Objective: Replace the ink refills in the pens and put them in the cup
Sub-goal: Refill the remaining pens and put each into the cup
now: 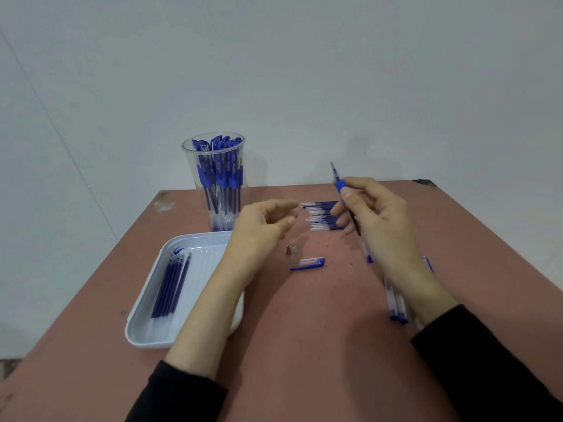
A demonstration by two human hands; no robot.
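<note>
My right hand (377,220) grips a blue pen (338,182) with its tip cone off, the refill point sticking up and away from me. My left hand (262,229) hovers above the table with loosely curled fingers and holds nothing. Below it lie a small metal tip cone (290,250) and a blue pen cap (308,264). A clear cup (214,184) full of blue pens stands at the back left. A row of fresh refills (320,216) lies between my hands.
A white tray (143,327) at the left holds several dark blue refills (170,284). More pens (396,303) lie on the brown table (304,330) under my right forearm. A pale wall stands close behind the table's far edge.
</note>
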